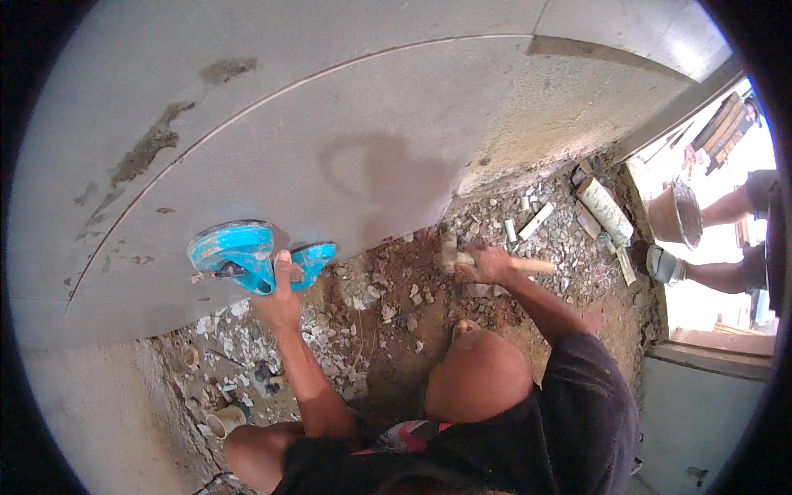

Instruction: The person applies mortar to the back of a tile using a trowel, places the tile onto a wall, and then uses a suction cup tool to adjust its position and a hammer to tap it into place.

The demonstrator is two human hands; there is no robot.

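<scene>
One blue suction lifter (247, 254) with two cups at 9 o'clock on one grey slab (346, 140), left hand (279, 299) fingers closed round its handle, right hand (488, 266) fingers wrapped round one mallet (495, 262) over rubble (388, 305).

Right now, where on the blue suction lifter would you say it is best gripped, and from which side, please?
Grip the blue suction lifter by the bar bridging its two cups, coming from the slab's lower edge beside the rubble. Both cups lie flat on the slab, so only the raised bar offers a hold. The left hand already grips there; the right hand holds a wooden-handled mallet.
</scene>
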